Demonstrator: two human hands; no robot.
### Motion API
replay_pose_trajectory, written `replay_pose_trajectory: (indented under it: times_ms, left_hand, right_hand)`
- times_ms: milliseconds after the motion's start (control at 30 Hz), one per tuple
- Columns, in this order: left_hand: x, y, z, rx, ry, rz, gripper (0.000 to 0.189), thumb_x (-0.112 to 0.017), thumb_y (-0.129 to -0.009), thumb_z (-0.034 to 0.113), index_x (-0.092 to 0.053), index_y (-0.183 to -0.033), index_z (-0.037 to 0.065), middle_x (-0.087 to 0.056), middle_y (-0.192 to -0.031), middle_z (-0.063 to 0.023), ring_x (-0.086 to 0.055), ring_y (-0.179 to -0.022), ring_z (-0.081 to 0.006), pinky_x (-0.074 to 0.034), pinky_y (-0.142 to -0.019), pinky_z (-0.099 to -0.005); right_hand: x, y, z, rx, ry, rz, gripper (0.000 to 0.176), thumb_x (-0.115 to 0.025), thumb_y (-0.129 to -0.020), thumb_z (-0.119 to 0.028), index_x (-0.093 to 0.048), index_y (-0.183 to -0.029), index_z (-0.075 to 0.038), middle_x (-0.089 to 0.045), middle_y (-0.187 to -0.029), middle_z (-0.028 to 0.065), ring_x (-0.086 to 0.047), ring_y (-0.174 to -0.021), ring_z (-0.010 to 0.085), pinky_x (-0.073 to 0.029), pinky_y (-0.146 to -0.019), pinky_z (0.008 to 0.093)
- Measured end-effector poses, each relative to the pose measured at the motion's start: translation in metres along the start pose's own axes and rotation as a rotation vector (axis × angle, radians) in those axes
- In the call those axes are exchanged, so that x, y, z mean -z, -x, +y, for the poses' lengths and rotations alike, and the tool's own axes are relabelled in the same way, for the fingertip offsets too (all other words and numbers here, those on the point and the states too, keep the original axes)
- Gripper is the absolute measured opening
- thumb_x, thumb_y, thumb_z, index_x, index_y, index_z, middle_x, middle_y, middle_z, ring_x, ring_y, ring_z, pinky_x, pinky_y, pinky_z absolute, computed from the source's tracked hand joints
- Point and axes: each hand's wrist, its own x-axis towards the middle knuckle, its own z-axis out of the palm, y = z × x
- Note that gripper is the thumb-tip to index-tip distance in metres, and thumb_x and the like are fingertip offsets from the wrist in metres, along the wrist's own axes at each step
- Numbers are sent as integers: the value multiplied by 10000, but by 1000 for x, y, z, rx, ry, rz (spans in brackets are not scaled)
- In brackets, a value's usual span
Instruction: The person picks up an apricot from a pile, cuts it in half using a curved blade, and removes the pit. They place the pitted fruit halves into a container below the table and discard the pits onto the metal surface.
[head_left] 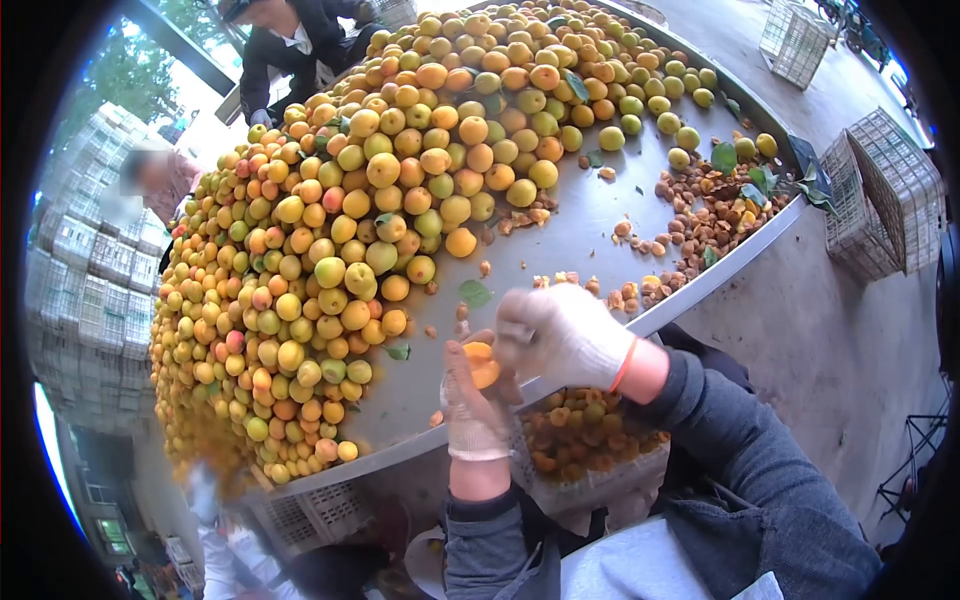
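My left hand (472,412), in a pale glove, is closed around an apricot (483,366) whose orange flesh shows. Close beside it, my right hand (570,335), in a white glove with an orange band at the wrist, is curled into a fist. Motion smears its fingers, so whatever they grip is hidden. Both hands are over the near edge of a metal table (585,225). Below them, a crate (600,480) holds many opened apricots. A green leaf (475,293) lies on the tabletop just beyond my hands.
A large heap of apricots (370,215) covers the table's left and far parts. Pits (690,225) and scraps lie along the right edge. Plastic crates (880,195) stand on the floor at right; more are stacked at left (95,260). Other people (290,50) are around the table.
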Motion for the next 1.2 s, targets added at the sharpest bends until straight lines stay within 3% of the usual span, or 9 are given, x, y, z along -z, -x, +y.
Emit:
replay_pose_trajectory:
  times_ms: [33, 133, 200, 267, 333, 467, 800, 933, 1200]
  left_hand:
    - [7, 5, 4, -1, 2, 5, 660, -522, -900, 589, -543, -1197, 0, -597, -1063, -117, -608, -905, -233, -523, -761, -360]
    - [11, 24, 20, 35, -249, -208, 593, -577, -904, 513, -555, -1190, -6, -559, -1184, -134, -584, -1009, -244, -491, -855, -347]
    - [11, 30, 24, -543, -988, -514, 490, -662, -887, 365, -564, -1174, -20, -560, -1204, -145, -591, -1004, -222, -486, -855, -294]
    - [19, 29, 28, -553, -973, -391, 449, -717, -851, 259, -564, -1171, -16, -561, -1209, -154, -589, -1026, -226, -473, -881, -290]
    - [37, 8, 39, -259, -476, 33, 460, -723, -829, 177, -551, -1218, 2, -558, -1220, -135, -584, -1031, -230, -462, -902, -305]
    - [71, -55, 81, -467, -1308, 312, 364, -571, -891, 218, -600, -1177, -5, -597, -1196, -193, -585, -1093, -314, -429, -967, -348]
    - [44, -107, 70, -187, -1884, 308, 411, -676, -807, 164, -616, -1190, 26, -628, -1114, -224, -622, -1067, -313, -510, -867, -357]
    - [30, -42, 62, -181, -174, -152, 452, -721, -822, 106, -536, -1209, -39, -644, -1036, -133, -661, -957, -222, -579, -744, -319]
    - [16, -21, 21, -251, 305, -421, 529, -741, -830, 286, -529, -1232, 16, -644, -1077, -124, -642, -989, -249, -520, -912, -369]
  right_hand:
    - [4, -4, 5, -94, -44, 43, 174, -729, -733, -153, -618, -829, -60, -617, -702, 116, -612, -635, 318, -506, -610, 346]
    - [29, -10, -3, -289, -86, 58, 340, -750, -765, -209, -635, -1044, -52, -647, -768, 93, -631, -650, 197, -522, -656, 320]
    - [25, -10, 10, -239, -81, 112, 383, -736, -795, -202, -616, -1126, -50, -661, -807, 92, -622, -680, 139, -523, -675, 289]
    - [24, -11, 15, -251, -227, 153, 332, -715, -816, -165, -620, -1107, -35, -668, -819, 97, -609, -692, 113, -517, -676, 269]
    - [24, -14, 15, -206, -179, 178, 289, -694, -833, -132, -625, -1092, -26, -675, -828, 83, -606, -709, 98, -515, -677, 271]
    - [22, -16, 10, -266, -197, 118, 273, -694, -833, -138, -634, -1074, -24, -670, -819, 90, -614, -709, 103, -515, -677, 269]
    - [19, -14, 14, -204, -203, 110, 238, -693, -820, -135, -651, -1036, -42, -674, -824, 103, -677, -731, 163, -530, -685, 301]
    - [8, 1, 8, -113, -366, 12, 195, -641, -809, -97, -642, -996, -43, -658, -773, 81, -664, -754, 180, -524, -711, 306]
    - [-4, 15, -6, -80, -317, -134, 190, -608, -810, -97, -661, -987, -56, -666, -829, 159, -669, -775, 299, -524, -717, 354]
